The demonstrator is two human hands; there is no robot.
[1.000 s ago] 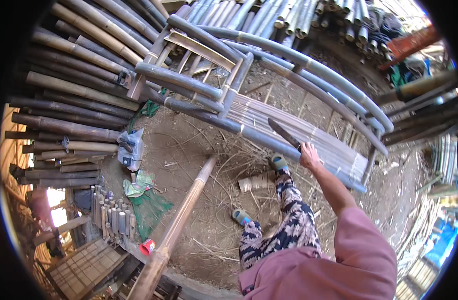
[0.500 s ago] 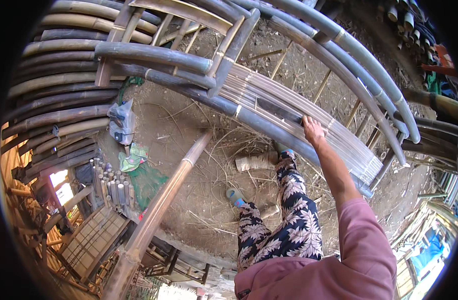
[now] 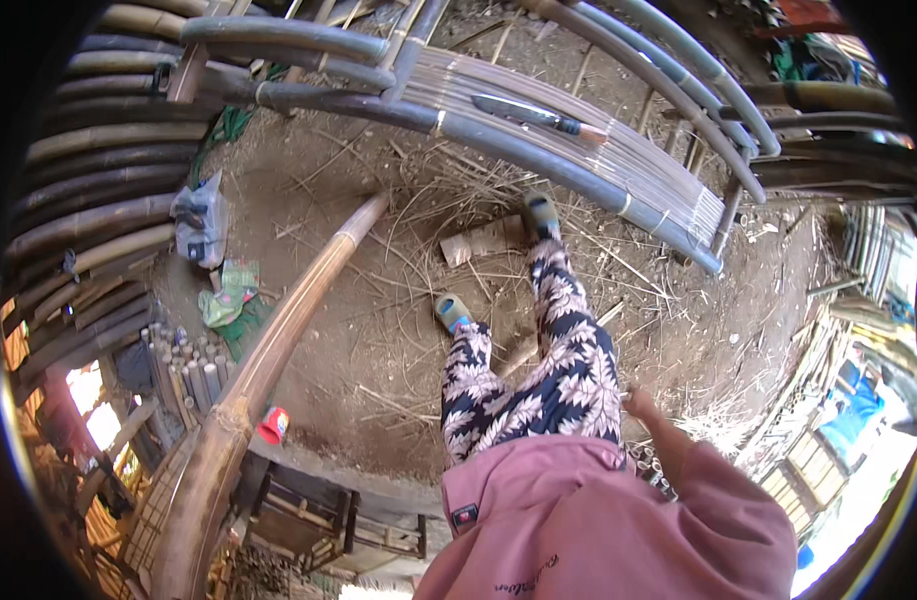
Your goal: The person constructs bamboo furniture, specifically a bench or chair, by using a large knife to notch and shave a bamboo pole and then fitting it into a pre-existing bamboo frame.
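Observation:
My right hand (image 3: pixel 641 402) hangs low beside my right thigh, close to the patterned trousers (image 3: pixel 579 370). It is small and partly smeared, so its fingers are hard to make out. Ahead, a large knife (image 3: pixel 524 110) with a dark blade and a brownish handle end lies on the slatted seat of a bamboo bench (image 3: pixel 679 190), with no hand on it. The blade points left and the handle right. My left hand is out of sight.
A thick bamboo pole (image 3: pixel 309 280) slants up from the lower left. Stacked bamboo (image 3: pixel 109 145) lines the left side, near a plastic bag (image 3: pixel 201 222). A wood block (image 3: pixel 484 240) lies by my feet among scattered strips. A red can (image 3: pixel 273 425) stands beside the pole.
My right hand has left the knife on the bench slats and dropped back to my side. The view has shifted, so the bench sits higher in the picture.

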